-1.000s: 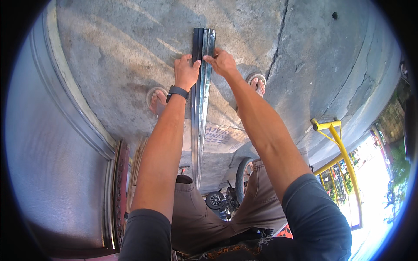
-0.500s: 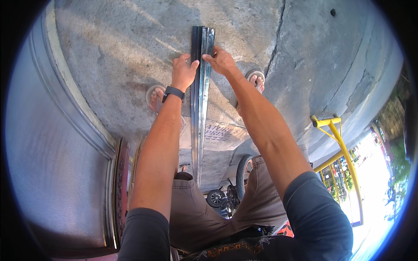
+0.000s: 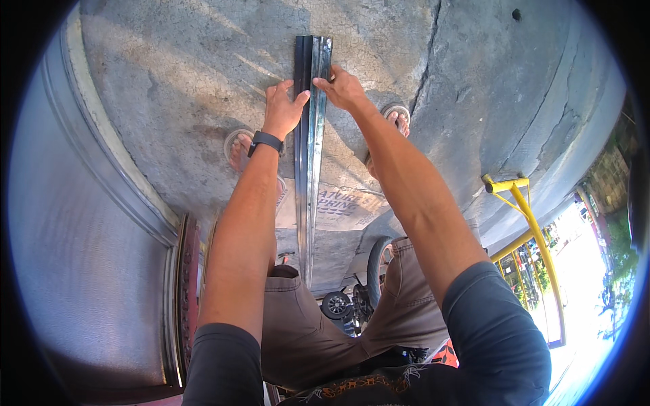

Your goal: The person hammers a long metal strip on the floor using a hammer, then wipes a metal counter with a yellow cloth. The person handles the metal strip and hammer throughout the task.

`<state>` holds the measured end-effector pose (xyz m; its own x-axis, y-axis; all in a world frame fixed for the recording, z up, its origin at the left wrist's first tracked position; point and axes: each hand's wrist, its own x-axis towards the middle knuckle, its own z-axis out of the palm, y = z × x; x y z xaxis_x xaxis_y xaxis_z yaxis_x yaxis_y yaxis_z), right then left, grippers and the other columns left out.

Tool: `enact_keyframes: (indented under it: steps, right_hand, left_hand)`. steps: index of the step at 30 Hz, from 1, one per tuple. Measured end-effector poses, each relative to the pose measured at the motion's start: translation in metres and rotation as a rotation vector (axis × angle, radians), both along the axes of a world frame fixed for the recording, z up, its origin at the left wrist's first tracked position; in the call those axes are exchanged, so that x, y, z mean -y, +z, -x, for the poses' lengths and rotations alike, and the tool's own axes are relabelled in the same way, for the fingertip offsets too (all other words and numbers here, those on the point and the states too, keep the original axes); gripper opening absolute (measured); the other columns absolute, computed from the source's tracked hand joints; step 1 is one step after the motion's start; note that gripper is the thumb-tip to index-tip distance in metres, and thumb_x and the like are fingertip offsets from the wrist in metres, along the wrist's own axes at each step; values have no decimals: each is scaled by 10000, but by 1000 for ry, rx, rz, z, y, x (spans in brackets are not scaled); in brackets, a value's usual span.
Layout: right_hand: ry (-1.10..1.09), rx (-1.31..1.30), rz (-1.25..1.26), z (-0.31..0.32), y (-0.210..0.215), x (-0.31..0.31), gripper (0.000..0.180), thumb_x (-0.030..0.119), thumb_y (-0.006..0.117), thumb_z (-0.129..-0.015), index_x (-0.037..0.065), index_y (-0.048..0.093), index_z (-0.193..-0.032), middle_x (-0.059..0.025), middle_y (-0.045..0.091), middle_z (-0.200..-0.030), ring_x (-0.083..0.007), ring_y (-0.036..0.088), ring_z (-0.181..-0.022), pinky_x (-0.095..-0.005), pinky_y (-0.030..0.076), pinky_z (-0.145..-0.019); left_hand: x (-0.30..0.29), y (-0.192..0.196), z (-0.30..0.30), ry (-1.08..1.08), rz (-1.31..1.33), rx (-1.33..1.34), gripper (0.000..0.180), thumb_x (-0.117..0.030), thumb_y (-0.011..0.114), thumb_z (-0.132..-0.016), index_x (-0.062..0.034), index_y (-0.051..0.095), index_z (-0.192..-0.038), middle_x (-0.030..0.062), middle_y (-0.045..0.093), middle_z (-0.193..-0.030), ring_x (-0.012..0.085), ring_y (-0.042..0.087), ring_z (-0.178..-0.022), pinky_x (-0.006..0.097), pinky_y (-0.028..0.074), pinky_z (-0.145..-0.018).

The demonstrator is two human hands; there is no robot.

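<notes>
Head view, floor: I see cracked grey concrete floor [image 3: 169,88] filling most of the frame, with a curved grey metal wall [image 3: 74,271] on my left and a yellow rail [image 3: 525,210] off to the right.

Metal strip: a long dark metal strip [image 3: 308,169] runs from between my knees out along the floor, its far end lying past both hands. It looks made of two lengths lying side by side and touching.

Printed sack: a flat pale printed sack [image 3: 345,203] lies under the strip, near my feet.

Left hand: my left hand [image 3: 283,108] rests palm down against the strip's left edge, fingers spread flat, a black watch [image 3: 265,142] on the wrist. It presses the strip; it is not closed around it.

Right hand: my right hand [image 3: 342,88] comes in from the right with the arm nearly straight, and its fingertips pinch the strip's right edge near the top.

Doing it well: I judge that both hands should push evenly inward, so the two lengths stay flush and parallel, and neither slides along the other.

Feet: one sandalled foot [image 3: 237,150] sits on each side of the strip, partly hidden by my arms.
</notes>
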<state>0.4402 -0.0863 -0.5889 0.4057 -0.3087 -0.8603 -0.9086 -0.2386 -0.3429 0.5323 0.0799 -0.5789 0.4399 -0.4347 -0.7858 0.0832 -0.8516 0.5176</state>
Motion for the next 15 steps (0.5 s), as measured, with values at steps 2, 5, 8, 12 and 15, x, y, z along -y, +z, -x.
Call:
enact_keyframes:
  steps: [2, 5, 8, 12, 15]
  right_hand:
    - [-11, 4, 2, 0, 1, -1, 599, 506, 657, -908, -12, 571, -1195, -263, 691, -1071, -438, 647, -1069, -491, 504, -911]
    - [-14, 23, 10, 1, 3, -1, 643, 516, 672, -895, -16, 559, -1238, -256, 693, -1088, -428, 651, -1075, -480, 506, -917]
    - [-86, 35, -10, 4, 12, -1, 723, 539, 696, -870, -18, 528, -1299, -273, 689, -1081, -420, 654, -1082, -473, 507, -925]
    - [-114, 17, 25, 17, 46, -4, 828, 561, 718, -845, -21, 467, -1378, -300, 683, -1073, -412, 655, -1095, -461, 506, -942]
    - [-95, 25, 47, 39, 80, -8, 871, 570, 728, -831, -10, 439, -1414, -277, 697, -1065, -409, 654, -1101, -451, 506, -955]
  left_hand:
    - [0, 1, -1, 16, -7, -17, 698, -446, 687, -919, 31, 494, -1391, 245, 443, -1346, 376, 525, -1239, 431, 462, -1033]
    - [0, 2, -2, 43, -7, -29, 719, -447, 700, -908, 39, 489, -1393, 251, 459, -1345, 374, 526, -1246, 433, 460, -1034]
    - [-2, 5, -2, 35, 19, 29, 737, -446, 713, -896, 51, 485, -1391, 268, 479, -1354, 375, 520, -1265, 437, 457, -1037]
    - [-6, 24, -9, 53, -3, 61, 714, -425, 721, -885, 44, 499, -1376, 288, 502, -1359, 403, 499, -1285, 435, 423, -1071]
    - [-21, 44, -17, -28, -3, 160, 709, -431, 720, -880, 40, 512, -1366, 296, 517, -1354, 410, 492, -1294, 429, 401, -1093]
